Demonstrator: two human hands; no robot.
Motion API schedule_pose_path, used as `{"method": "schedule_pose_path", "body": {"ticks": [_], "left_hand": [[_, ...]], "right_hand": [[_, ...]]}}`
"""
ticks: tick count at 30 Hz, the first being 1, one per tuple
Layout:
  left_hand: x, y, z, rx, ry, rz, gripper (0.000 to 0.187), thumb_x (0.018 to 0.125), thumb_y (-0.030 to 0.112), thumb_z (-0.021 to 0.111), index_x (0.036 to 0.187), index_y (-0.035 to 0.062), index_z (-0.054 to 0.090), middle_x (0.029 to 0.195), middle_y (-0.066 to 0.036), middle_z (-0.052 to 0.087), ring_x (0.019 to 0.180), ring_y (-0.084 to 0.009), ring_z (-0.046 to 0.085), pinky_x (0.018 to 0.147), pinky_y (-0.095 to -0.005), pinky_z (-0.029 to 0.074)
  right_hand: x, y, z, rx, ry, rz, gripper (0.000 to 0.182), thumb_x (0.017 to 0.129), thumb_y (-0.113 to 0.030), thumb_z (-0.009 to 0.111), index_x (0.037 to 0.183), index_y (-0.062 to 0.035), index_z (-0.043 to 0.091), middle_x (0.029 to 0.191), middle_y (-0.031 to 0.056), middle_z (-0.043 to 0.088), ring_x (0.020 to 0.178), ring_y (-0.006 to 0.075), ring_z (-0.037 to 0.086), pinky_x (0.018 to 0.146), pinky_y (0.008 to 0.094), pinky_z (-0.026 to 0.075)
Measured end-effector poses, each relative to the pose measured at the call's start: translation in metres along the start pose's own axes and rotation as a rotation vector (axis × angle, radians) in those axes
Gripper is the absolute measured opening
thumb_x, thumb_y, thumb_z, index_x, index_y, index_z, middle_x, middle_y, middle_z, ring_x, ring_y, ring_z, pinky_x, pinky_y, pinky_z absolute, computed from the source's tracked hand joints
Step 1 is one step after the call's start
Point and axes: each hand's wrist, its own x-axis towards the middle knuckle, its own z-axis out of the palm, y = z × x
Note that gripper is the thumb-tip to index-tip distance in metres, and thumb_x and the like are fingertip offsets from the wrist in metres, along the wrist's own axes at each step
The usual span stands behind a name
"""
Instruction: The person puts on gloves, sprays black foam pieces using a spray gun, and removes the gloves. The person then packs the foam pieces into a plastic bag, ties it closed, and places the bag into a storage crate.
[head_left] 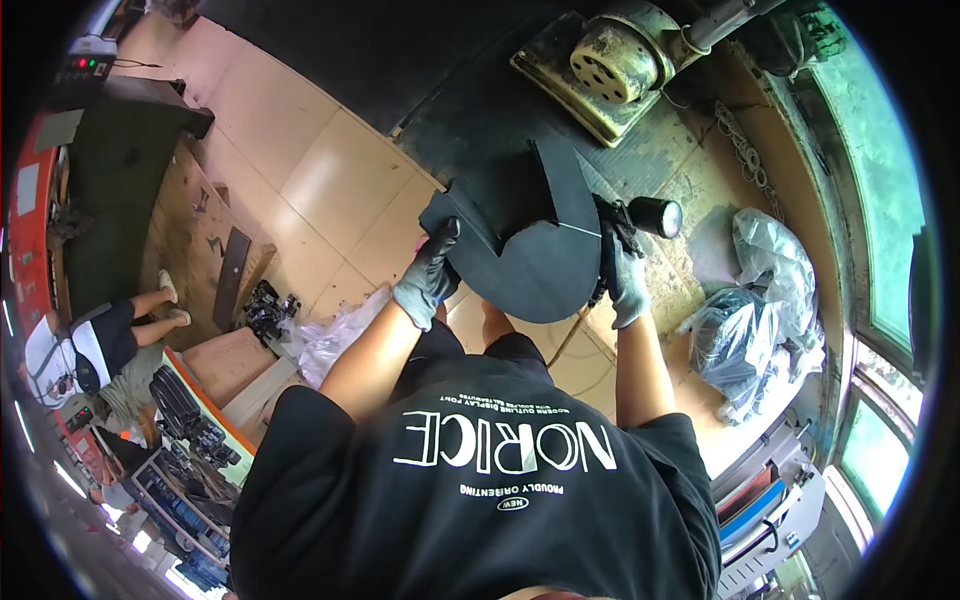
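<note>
Left hand (pixel 430 270) and right hand (pixel 627 268), both in grey gloves with black fingers, flank a black hooked panel (pixel 545 270) in front of the body. The left looks closed on the panel's left limb, its thumb lying over the upper face; the right is at the opposite edge, with a black cylinder (pixel 648 215) just beside its fingers, and what those fingers grip, or how far they are bent, cannot be told. Since the panel lies directly between the hands and each is at its edge, neither is clearly nearer. Its reach across is much like its reach forward, so no long axis stands out; the broad round end faces the body and the open notch points away.

Largest is the tiled floor (pixel 330 180), smooth, beige and glossy where light falls. Forward of the hands spreads a dark flat surface (pixel 340 50), matt and scuffed. To the right lie clear plastic bags (pixel 765 320), crumpled and shiny. Beyond the panel stands a grimy cream machine (pixel 615 65), its round housing pierced by holes, on a straight-edged plate. The panel itself looks flat, stiff and matt, with a curved outer edge and a thin pale line across one limb. Smallest is the cylinder, smooth-sided with a pale, shining end.
</note>
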Motion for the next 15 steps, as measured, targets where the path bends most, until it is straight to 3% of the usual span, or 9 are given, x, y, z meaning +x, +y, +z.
{"method": "schedule_pose_path", "body": {"ticks": [1, 2, 3, 4, 5, 7, 10, 11, 15], "left_hand": [[0.002, 0.000, -0.007, 0.000, -0.018, -0.005, 0.036, 0.087, 0.022, 0.061, 0.116, 0.0021, 0.054, 0.111, -0.008, 0.059, 0.100, -0.0205, 0.058, 0.087, -0.0354, 0.049], [0.004, 0.002, -0.014, 0.003, -0.036, -0.008, 0.035, 0.086, 0.022, 0.062, 0.114, 0.0018, 0.055, 0.108, -0.008, 0.060, 0.097, -0.0204, 0.059, 0.085, -0.0351, 0.051], [0.002, -0.001, -0.014, 0.125, 0.012, 0.054, 0.054, 0.085, 0.025, 0.061, 0.129, 0.0008, 0.042, 0.123, -0.013, 0.052, 0.110, -0.0262, 0.053, 0.096, -0.0396, 0.044], [0.004, 0.001, -0.019, 0.251, 0.006, 0.097, 0.052, 0.085, 0.023, 0.060, 0.128, 0.0005, 0.042, 0.122, -0.013, 0.052, 0.109, -0.0247, 0.053, 0.095, -0.0379, 0.045], [0.005, 0.004, -0.024, 0.379, 0.001, 0.136, 0.050, 0.085, 0.021, 0.059, 0.127, 0.0002, 0.043, 0.120, -0.013, 0.053, 0.108, -0.0232, 0.054, 0.094, -0.0362, 0.046], [-0.012, 0.023, 0.042, 0.564, 0.137, 0.302, 0.044, 0.069, 0.001, 0.074, 0.109, -0.0011, 0.055, 0.095, -0.008, 0.062, 0.085, -0.0147, 0.061, 0.078, -0.0285, 0.052], [-0.033, 0.065, 0.111, 0.863, -0.008, 0.483, 0.056, 0.064, 0.007, 0.079, 0.112, -0.0004, 0.052, 0.099, -0.008, 0.061, 0.087, -0.0159, 0.060, 0.079, -0.0290, 0.051], [-0.032, 0.084, 0.117, 0.923, -0.070, 0.373, 0.066, 0.058, 0.009, 0.083, 0.115, 0.0007, 0.049, 0.104, -0.008, 0.060, 0.092, -0.0154, 0.059, 0.084, -0.0303, 0.050], [-0.032, 0.154, 0.143, 1.263, -0.171, 0.480, 0.067, 0.058, 0.007, 0.082, 0.115, 0.0013, 0.047, 0.102, -0.006, 0.060, 0.091, -0.0131, 0.058, 0.084, -0.0289, 0.049]], "right_hand": [[-0.001, -0.001, -0.003, 0.072, -0.037, 0.046, 0.040, 0.095, -0.024, 0.036, 0.131, -0.0070, 0.045, 0.129, 0.0170, 0.049, 0.123, 0.0323, 0.043, 0.101, 0.0351, 0.033], [-0.003, 0.000, -0.003, 0.114, -0.014, 0.046, 0.042, 0.096, -0.026, 0.038, 0.133, -0.0071, 0.043, 0.127, 0.0154, 0.051, 0.116, 0.0286, 0.050, 0.096, 0.0347, 0.039], [-0.003, -0.020, -0.013, 0.390, 0.018, 0.251, 0.040, 0.095, -0.024, 0.041, 0.131, -0.0055, 0.044, 0.125, 0.0139, 0.052, 0.112, 0.0270, 0.053, 0.093, 0.0348, 0.042], [-0.006, -0.041, -0.023, 0.669, 0.044, 0.457, 0.039, 0.094, -0.022, 0.044, 0.128, -0.0040, 0.046, 0.122, 0.0124, 0.053, 0.108, 0.0254, 0.055, 0.089, 0.0349, 0.045], [-0.017, -0.026, -0.014, 0.887, 0.092, 0.551, 0.040, 0.096, -0.028, 0.043, 0.130, -0.0073, 0.046, 0.119, 0.0095, 0.054, 0.092, 0.0195, 0.061, 0.077, 0.0305, 0.050], [-0.022, -0.057, -0.040, 0.774, 0.046, 0.646, 0.041, 0.096, -0.031, 0.041, 0.133, -0.0145, 0.045, 0.116, 0.0089, 0.055, 0.076, 0.0166, 0.062, 0.065, 0.0279, 0.051], [-0.035, -0.072, -0.055, 0.634, 0.036, 0.664, 0.041, 0.095, -0.030, 0.039, 0.135, -0.0181, 0.044, 0.112, 0.0085, 0.056, 0.067, 0.0143, 0.060, 0.057, 0.0261, 0.050], [-0.038, -0.078, -0.060, 0.618, -0.021, 0.734, 0.042, 0.094, -0.027, 0.040, 0.135, -0.0183, 0.044, 0.112, 0.0090, 0.057, 0.064, 0.0143, 0.058, 0.055, 0.0257, 0.049], [-0.038, -0.116, -0.042, 0.702, 0.097, 0.665, 0.040, 0.095, -0.030, 0.044, 0.132, -0.0141, 0.045, 0.112, 0.0079, 0.060, 0.063, 0.0125, 0.058, 0.053, 0.0251, 0.047]]}}
